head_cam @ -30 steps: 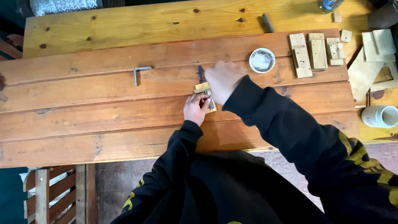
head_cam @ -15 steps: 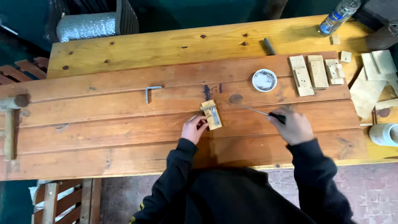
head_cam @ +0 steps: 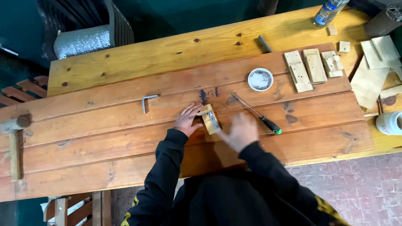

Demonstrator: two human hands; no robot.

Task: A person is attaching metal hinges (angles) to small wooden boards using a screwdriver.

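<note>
My left hand [head_cam: 187, 119] rests on the workbench with its fingers against a small wooden block [head_cam: 210, 119] that carries a metal bracket. My right hand [head_cam: 239, 131] is blurred, fingers spread, empty, just right of the block. A screwdriver [head_cam: 256, 113] with a black and green handle lies on the planks beyond my right hand, not held.
A round white dish of screws [head_cam: 260, 79] sits farther back. Several wooden blocks [head_cam: 312, 67] lie at the back right. A metal angle bracket [head_cam: 147, 101] lies to the left, a mallet [head_cam: 14, 142] at the far left edge, a white cup [head_cam: 389, 122] at right.
My right hand has let go of the screwdriver, which now lies on the bench, and has moved left toward the block. The left hand stays on the block.
</note>
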